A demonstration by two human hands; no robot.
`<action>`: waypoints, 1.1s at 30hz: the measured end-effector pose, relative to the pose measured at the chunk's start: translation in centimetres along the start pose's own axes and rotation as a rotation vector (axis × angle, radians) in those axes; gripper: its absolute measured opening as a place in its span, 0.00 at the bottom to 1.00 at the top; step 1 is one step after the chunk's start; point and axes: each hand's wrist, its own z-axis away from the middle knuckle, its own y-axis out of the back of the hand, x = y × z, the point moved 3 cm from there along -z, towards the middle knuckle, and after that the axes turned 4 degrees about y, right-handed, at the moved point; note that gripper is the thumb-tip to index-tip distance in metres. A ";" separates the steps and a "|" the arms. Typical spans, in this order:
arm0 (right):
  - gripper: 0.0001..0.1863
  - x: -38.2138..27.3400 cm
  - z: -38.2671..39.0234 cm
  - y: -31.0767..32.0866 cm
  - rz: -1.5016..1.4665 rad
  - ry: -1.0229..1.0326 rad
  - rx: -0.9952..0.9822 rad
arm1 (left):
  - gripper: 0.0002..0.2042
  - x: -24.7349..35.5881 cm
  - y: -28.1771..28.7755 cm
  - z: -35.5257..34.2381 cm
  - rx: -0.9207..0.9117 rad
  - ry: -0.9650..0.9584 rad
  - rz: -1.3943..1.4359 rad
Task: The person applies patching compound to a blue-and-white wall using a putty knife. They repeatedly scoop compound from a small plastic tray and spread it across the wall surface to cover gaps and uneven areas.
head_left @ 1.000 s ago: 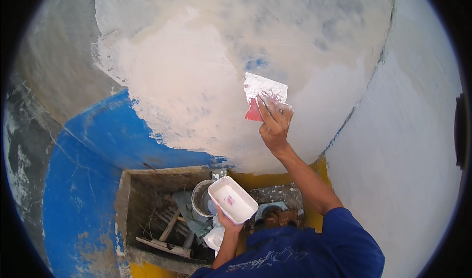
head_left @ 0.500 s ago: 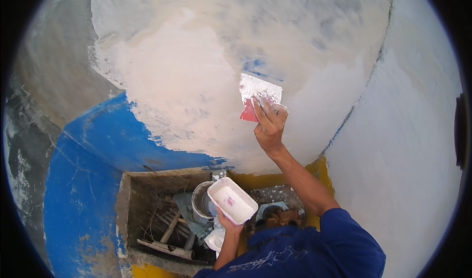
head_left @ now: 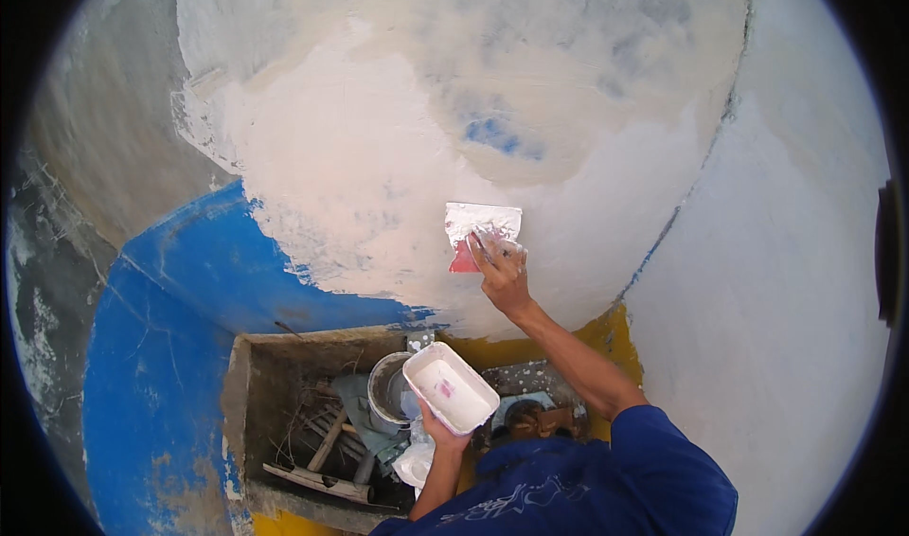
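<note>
1 red scraper (head_left: 464,242), pale lettering (head_left: 519,504) on shirt (head_left: 653,470)

We see a dark blue shirt (head_left: 606,484) well below the right fingers (head_left: 486,253), with a pale, thin-lined print (head_left: 530,500) across its cloth. Its short, loose sleeve (head_left: 668,451) lies below and to the right of those fingers and ends near the elbow, leaving the right forearm (head_left: 578,358) bare. Whitish smears mark the right fingers. Below the left fingers (head_left: 429,413) we see a bare left forearm (head_left: 439,484).

Left hand (head_left: 443,430) partly hidden.
</note>
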 end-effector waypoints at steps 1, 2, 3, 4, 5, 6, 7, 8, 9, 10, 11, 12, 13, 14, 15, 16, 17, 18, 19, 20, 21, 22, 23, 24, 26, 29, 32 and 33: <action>0.37 -0.2 0.5 0.5 -0.050 0.012 -0.020 | 0.35 -0.1 -0.1 0.2 0.001 0.005 0.000; 0.35 -0.4 -0.1 1.7 -0.076 0.003 -0.011 | 0.35 -0.1 -0.4 0.2 0.000 0.000 -0.008; 0.35 -0.2 -1.2 3.1 -0.074 0.004 -0.010 | 0.35 0.0 -0.4 0.2 0.001 -0.001 -0.018; 0.34 0.4 -2.8 4.5 -0.119 -0.023 0.073 | 0.35 0.1 -0.4 0.3 0.000 -0.001 -0.017; 0.33 1.3 -4.6 6.3 -0.156 -0.050 0.159 | 0.35 0.0 -0.5 0.2 -0.009 -0.003 -0.016; 0.32 2.4 -6.4 7.6 -0.209 -0.097 0.228 | 0.35 0.1 -0.3 0.4 -0.010 -0.016 -0.013; 0.32 3.7 -8.2 9.0 -0.255 -0.143 0.297 | 0.35 0.2 -0.1 0.5 -0.009 -0.014 -0.012; 0.32 4.6 -10.2 10.7 -0.221 -0.135 0.340 | 0.35 0.3 0.2 0.6 -0.010 -0.022 -0.012; 0.33 5.3 -11.9 11.6 -0.189 -0.127 0.383 | 0.35 0.4 0.4 0.6 -0.010 -0.031 -0.012; 0.33 6.3 -12.9 11.8 -0.183 -0.126 0.379 | 0.35 0.2 0.5 0.6 -0.010 -0.024 -0.009; 0.33 7.0 -13.6 11.8 -0.122 -0.125 0.401 | 0.35 0.2 0.7 0.7 0.002 -0.026 0.002; 0.33 7.2 -13.9 11.9 -0.063 -0.124 0.423 | 0.35 0.1 0.9 0.8 0.014 -0.028 0.014; 0.34 6.9 -13.6 11.1 -0.022 -0.113 0.370 | 0.35 -0.1 0.8 0.9 0.016 -0.021 0.016; 0.34 6.3 -12.9 9.8 0.019 -0.103 0.319 | 0.35 -0.3 0.4 1.0 0.003 -0.001 0.018; 0.35 5.5 -11.4 8.1 -0.011 -0.104 0.276 | 0.35 -0.3 0.0 0.9 -0.014 0.018 0.020; 0.36 4.0 -9.7 6.5 -0.036 -0.101 0.200 | 0.35 -0.3 -0.2 1.1 -0.014 0.015 0.017; 0.36 2.0 -8.6 5.4 -0.099 -0.112 0.157 | 0.35 -0.3 -0.5 1.3 -0.006 0.000 0.005; 0.35 0.6 -7.2 4.3 -0.143 -0.115 0.097 | 0.35 -0.3 -0.8 1.2 -0.003 -0.014 -0.006; 0.35 -0.8 -6.6 4.1 -0.166 -0.115 0.071 | 0.35 -0.2 -0.9 1.2 -0.004 -0.023 -0.005; 0.36 -1.0 -6.8 4.4 -0.217 -0.129 0.089 | 0.35 -0.1 -0.9 1.2 -0.015 -0.027 -0.008; 0.36 -1.2 -7.1 4.9 -0.269 -0.144 0.106 | 0.35 0.0 -0.9 1.3 -0.025 -0.032 -0.011; 0.36 -0.8 -7.7 5.4 -0.274 -0.143 0.106 | 0.35 0.3 -0.9 1.3 -0.024 -0.036 -0.011; 0.37 -0.3 -9.3 6.6 -0.238 -0.122 0.187 | 0.35 0.5 -0.8 1.3 -0.022 -0.058 -0.029; 0.38 0.4 -10.5 7.2 -0.198 -0.102 0.268 | 0.35 0.6 -0.6 1.4 -0.020 -0.075 -0.048; 0.38 1.9 -12.3 6.2 -0.110 -0.097 0.312 | 0.35 0.8 -0.3 1.5 -0.012 -0.047 0.002; 0.40 3.2 -10.9 2.2 0.053 -0.106 0.270 | 0.34 0.7 -0.5 1.7 -0.015 -0.038 0.026; 0.38 0.9 -6.1 -1.5 0.011 -0.106 0.115 | 0.34 1.0 -1.0 1.7 -0.018 -0.049 0.022; 0.38 -0.6 -4.3 -1.8 -0.037 -0.121 0.050 | 0.34 1.1 -0.9 1.9 -0.014 -0.039 0.036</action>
